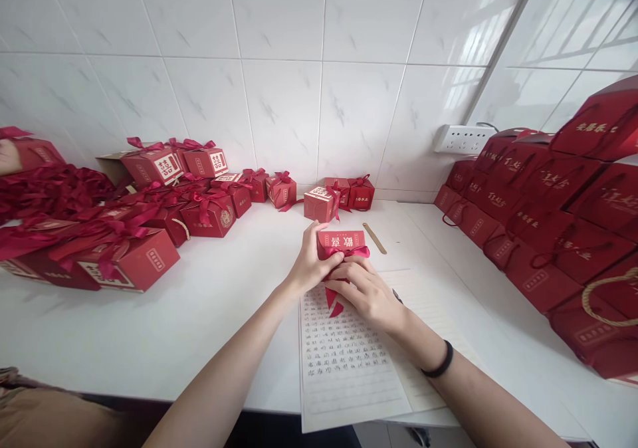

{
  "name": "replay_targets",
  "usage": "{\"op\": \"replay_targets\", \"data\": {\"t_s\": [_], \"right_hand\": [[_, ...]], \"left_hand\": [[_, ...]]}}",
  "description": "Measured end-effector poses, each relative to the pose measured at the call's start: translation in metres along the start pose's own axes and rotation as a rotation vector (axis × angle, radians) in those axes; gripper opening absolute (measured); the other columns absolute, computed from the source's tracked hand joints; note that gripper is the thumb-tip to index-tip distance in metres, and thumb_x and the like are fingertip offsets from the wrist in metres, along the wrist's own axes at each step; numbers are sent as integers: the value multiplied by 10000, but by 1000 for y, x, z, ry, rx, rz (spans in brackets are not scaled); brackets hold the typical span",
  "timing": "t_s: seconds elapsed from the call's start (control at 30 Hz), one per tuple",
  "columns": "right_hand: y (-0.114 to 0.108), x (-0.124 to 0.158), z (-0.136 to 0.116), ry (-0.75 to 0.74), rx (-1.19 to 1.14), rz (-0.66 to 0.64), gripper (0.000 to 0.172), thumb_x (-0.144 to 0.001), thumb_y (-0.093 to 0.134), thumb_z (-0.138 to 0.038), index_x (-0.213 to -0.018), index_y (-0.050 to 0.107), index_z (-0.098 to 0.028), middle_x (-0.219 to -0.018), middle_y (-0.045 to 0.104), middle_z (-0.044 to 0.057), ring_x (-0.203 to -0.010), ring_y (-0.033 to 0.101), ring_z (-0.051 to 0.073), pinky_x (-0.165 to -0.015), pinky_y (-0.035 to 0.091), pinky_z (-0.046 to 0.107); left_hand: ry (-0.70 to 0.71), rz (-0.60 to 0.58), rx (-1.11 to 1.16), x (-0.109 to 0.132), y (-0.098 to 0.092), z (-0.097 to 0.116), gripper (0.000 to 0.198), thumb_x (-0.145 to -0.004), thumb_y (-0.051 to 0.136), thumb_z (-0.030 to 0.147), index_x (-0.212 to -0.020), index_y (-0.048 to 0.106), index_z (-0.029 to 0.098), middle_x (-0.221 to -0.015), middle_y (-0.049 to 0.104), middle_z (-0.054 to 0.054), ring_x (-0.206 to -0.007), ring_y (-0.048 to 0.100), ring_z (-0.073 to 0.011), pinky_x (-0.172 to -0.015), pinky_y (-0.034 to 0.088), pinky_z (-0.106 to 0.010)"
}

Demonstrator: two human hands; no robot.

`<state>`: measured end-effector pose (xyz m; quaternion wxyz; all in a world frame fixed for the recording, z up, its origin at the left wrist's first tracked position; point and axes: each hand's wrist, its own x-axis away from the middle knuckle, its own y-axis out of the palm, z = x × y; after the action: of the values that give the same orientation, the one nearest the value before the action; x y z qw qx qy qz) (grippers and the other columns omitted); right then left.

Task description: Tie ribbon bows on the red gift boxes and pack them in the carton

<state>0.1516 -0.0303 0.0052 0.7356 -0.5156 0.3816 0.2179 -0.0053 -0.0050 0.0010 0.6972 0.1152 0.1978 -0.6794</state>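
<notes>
A small red gift box (343, 238) with pale printed characters sits in front of me, a red ribbon (355, 252) tied in a bow across it. My left hand (312, 260) grips the box from its left side, with the thumb pressed on the knot of the bow. Bent over the near side of the box, my right hand (366, 288) pinches the ribbon; its fingertips are partly hidden. A ribbon tail (335, 305) hangs below onto a handwritten sheet of paper (343, 368). A pen (397, 296) shows partly beside my right hand.
Red boxes with bows (207, 214) and a heap of loose ribbon (54, 192) lie on the left. A few boxes (321, 203) stand against the tiled wall. Stacked red boxes (538, 219) line the right, near a power strip (463, 139). A thin gold strip (375, 238) lies behind my hands.
</notes>
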Motion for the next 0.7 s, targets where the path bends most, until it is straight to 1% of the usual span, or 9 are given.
{"op": "replay_targets", "data": {"t_s": [0.07, 0.13, 0.27, 0.33, 0.43, 0.53, 0.7], "right_hand": [[-1, 0, 0, 9, -5, -13, 190, -911, 470, -48, -987, 629, -120, -861, 633, 84, -874, 555, 197, -821, 465, 353], [-1, 1, 0, 13, 2, -27, 198, -917, 461, -53, -990, 629, -130, -859, 640, 76, -871, 560, 196, -815, 457, 355], [0, 4, -1, -1, 34, -59, 237, -936, 427, -61, -1015, 631, -153, -872, 649, 60, -807, 551, 176, -720, 424, 333], [1, 5, -2, -10, 33, -71, 256, -940, 415, -59, -1025, 636, -159, -863, 647, 56, -776, 538, 172, -681, 406, 324], [3, 5, -5, -13, 17, -42, 244, -927, 434, -42, -987, 650, -139, -804, 631, 60, -736, 517, 170, -642, 398, 313], [3, 2, -7, -11, 4, -12, 230, -929, 440, -47, -948, 655, -126, -768, 623, 58, -705, 500, 162, -613, 407, 300], [0, 0, -9, -15, -14, 3, 232, -945, 423, -60, -931, 644, -126, -765, 629, 52, -687, 503, 152, -597, 423, 283]], "left_hand": [[-44, -1, -12, -1, 1, 1, 585, -664, 715, 327, -1174, 450, 220, -1345, 378, -98, -1205, 447, -265, -1027, 367, -415], [-77, 3, -11, -1, 3, 2, 575, -648, 731, 334, -1131, 445, 210, -1331, 367, -105, -1182, 460, -261, -1008, 381, -410], [-119, 2, 11, -1, 5, -1, 663, -561, 811, 326, -1080, 417, 205, -1284, 378, -107, -1126, 495, -234, -957, 417, -370], [-135, 4, 16, 0, 6, -3, 682, -541, 827, 308, -1069, 409, 206, -1271, 386, -102, -1114, 500, -221, -945, 419, -354], [-170, -9, 58, 0, 6, -4, 668, -573, 807, 303, -1083, 389, 200, -1177, 451, -89, -1053, 530, -203, -908, 434, -348], [-188, -29, 111, 0, 5, -2, 669, -573, 804, 309, -1083, 386, 195, -1068, 504, -59, -1000, 553, -192, -874, 448, -339], [-205, -6, 127, 0, 5, 0, 657, -567, 803, 283, -1071, 392, 188, -1016, 525, -45, -967, 560, -187, -865, 447, -344]]}}
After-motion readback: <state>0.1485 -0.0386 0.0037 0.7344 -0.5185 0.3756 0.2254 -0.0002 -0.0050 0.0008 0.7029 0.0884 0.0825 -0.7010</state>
